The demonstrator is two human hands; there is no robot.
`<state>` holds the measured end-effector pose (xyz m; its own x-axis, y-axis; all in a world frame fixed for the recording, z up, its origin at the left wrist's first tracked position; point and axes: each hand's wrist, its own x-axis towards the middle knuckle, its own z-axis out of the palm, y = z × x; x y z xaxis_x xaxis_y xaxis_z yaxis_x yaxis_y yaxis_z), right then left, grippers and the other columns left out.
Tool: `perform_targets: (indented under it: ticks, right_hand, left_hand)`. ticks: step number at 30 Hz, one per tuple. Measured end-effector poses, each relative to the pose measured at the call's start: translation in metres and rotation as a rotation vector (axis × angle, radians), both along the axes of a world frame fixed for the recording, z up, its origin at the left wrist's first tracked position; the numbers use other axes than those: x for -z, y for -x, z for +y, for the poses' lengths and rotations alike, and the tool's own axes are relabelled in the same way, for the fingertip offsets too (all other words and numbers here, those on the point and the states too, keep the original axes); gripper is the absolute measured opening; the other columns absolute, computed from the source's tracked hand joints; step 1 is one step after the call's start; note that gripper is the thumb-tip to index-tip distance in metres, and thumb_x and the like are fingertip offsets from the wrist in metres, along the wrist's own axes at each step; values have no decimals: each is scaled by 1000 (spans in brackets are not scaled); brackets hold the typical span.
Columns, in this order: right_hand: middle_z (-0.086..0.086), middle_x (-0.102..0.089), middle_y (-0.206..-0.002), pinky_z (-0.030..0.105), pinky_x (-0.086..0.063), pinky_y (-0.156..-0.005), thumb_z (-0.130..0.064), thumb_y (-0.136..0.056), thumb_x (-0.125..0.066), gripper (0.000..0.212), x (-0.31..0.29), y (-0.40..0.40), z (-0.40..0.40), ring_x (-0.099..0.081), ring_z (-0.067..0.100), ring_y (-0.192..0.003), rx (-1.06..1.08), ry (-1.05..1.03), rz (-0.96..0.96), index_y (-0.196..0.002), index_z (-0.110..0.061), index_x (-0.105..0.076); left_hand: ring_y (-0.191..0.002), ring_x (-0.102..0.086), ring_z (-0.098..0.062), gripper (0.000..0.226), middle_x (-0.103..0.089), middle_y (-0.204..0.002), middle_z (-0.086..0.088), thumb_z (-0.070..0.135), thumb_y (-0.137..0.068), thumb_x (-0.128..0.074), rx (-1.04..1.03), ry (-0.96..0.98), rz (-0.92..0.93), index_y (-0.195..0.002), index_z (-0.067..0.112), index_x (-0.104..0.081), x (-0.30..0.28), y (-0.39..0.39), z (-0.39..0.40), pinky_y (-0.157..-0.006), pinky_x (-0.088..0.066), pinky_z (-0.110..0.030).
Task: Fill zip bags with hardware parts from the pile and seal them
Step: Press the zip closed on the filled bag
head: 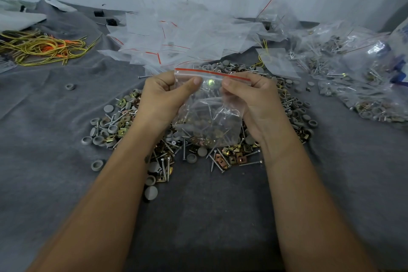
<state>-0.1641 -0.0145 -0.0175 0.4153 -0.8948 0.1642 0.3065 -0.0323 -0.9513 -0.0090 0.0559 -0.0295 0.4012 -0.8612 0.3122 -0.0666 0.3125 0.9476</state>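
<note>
Zip bag (207, 115), part-filled, hung upright above the hardware pile (123, 126). Its red seal strip (212, 73) ran 9 to 3 o'clock at 12 o'clock of both thumbs. Left hand (163, 97) and right hand (254, 97) pinched it just below, equally near.

both forearms reach forward, left hand (163, 95) and right hand (254, 95) raised, thumbs pinching against curled fingers.
</note>
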Motion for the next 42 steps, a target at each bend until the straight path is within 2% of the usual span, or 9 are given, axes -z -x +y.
perform_targets:
  ticks: [6,11,13,15,19,23,26,31,42]
  right_hand:
    - [2,-69,-62,26,-53,-56,2,-82,-71,19,-1,0,2,-63,12,-55,56,53,71,-73,-15,-71]
    - [2,-70,-64,24,-54,-56,2,-82,-71,15,-1,0,3,-65,12,-58,76,38,100,-78,-13,-69]
    - [3,-70,-64,20,-50,-51,-1,-80,-73,13,-1,0,4,-65,11,-57,68,48,129,-79,-13,-71]
    - [2,-70,-64,18,-48,-49,-3,-79,-75,11,-1,0,5,-64,10,-56,68,65,148,-80,-14,-72]
    - [1,-70,-63,18,-48,-49,-2,-80,-74,16,0,1,4,-64,10,-57,87,89,156,-76,-18,-72]
    - [0,-71,-73,16,-50,-53,-3,-79,-76,19,3,-2,3,-67,6,-63,123,209,204,-77,-22,-74]
    - [-6,-65,-88,29,-52,-80,-13,-78,-79,16,9,-4,0,-62,13,-92,290,573,491,-84,-28,-74]
    - [-12,-65,-82,43,-42,-88,-19,-80,-76,6,11,-6,3,-52,17,-94,297,718,603,-84,-23,-75]
    - [-10,-64,-78,17,-43,-66,-14,-79,-72,10,12,-8,1,-52,3,-78,258,721,568,-79,-24,-72]
  left_hand:
    - [-80,-63,-29,13,-73,-94,-21,19,-83,-72,7,-21,-26,-95,17,-76,0,1,-1,-77,-54,-49]
    - [-76,-68,-15,12,-76,-86,-2,14,-86,-70,-2,-34,-51,-97,14,-74,-2,2,1,-72,-57,-29]
    - [-64,-58,-21,14,-73,-82,-20,16,-86,-71,-11,-53,-76,-98,12,-74,-2,3,1,-62,-48,-28]
    - [-74,-52,-27,16,-66,-93,-37,15,-86,-71,3,-55,-82,-101,8,-73,-2,4,0,-67,-42,-36]
    - [-82,-64,-23,16,-73,-95,-20,10,-86,-69,28,-45,-86,-102,7,-72,-2,6,0,-71,-53,-26]
    - [-54,-57,0,13,-70,-65,7,7,-87,-69,10,-21,-112,-100,7,-72,-1,2,1,-54,-46,-13]
    - [-37,-43,5,11,-57,-47,17,5,-89,-66,-7,-18,-172,-98,8,-72,2,0,1,-41,-32,-6]
    - [-43,-45,4,14,-64,-56,14,11,-87,-70,45,-36,-261,-90,23,-75,1,1,0,-42,-34,-10]
    - [-40,-26,-5,13,-42,-56,-10,16,-87,-72,52,-71,-293,-84,28,-75,2,2,0,-39,-19,-16]
